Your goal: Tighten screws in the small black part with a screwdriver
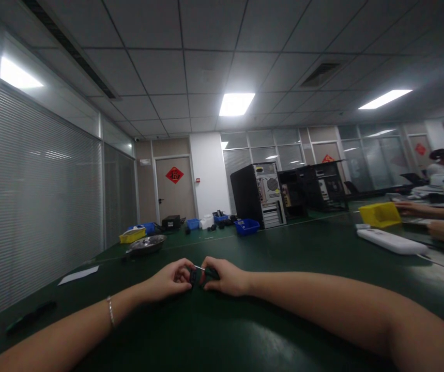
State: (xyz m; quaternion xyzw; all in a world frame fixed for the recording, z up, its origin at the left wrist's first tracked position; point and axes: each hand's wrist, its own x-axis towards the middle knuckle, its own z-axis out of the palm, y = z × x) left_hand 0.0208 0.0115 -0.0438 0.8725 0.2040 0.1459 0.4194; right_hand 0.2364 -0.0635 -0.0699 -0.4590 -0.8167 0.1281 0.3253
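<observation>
Farthest left on the green bench (175, 336) lies a dark, slim object (31, 318), then a white sheet (78, 275), a yellow tray (132, 236) and a metal bowl (146, 245). Centrally, the person's left hand (175, 279) has its grip clamped on a small black part (193, 277). Just beside it, the right hand (227, 277) has its grip clamped on a screwdriver (212, 273), shaft towards the part; I can't tell whether they touch. Further right, beyond 1 blue bin (246, 227) and a computer tower (245, 191), sits a yellow box (380, 215).
</observation>
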